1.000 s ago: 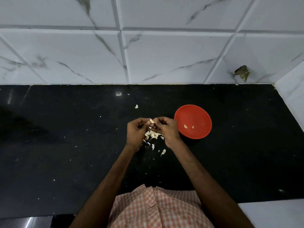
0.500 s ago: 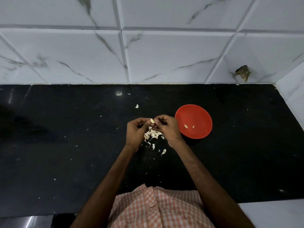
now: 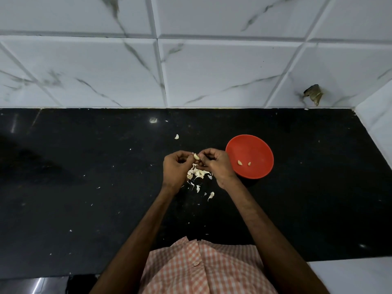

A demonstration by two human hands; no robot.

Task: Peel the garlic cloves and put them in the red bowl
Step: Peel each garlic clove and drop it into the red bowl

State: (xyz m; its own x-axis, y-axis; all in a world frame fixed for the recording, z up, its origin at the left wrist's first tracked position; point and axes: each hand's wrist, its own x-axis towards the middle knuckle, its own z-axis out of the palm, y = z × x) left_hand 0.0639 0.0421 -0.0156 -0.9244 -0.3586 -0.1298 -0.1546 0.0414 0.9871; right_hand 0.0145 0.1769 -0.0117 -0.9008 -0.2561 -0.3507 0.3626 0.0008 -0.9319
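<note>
At frame centre I pinch a garlic clove [image 3: 196, 156] between my left hand [image 3: 176, 169] and right hand [image 3: 214, 164], both closed on it. It looks small, light, slick; the papery skin should lift from its tip. The red bowl [image 3: 254, 145] sits just right.

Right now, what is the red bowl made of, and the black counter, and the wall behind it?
The red bowl looks like plastic: one even matte colour, thin rim, no glaze shine. The black counter seems polished stone, maybe granite: dark, finely speckled, with small light reflections. The wall looks like glossy white ceramic tile printed with grey marble-like veins and bevelled joints, though real marble cannot be ruled out.
</note>
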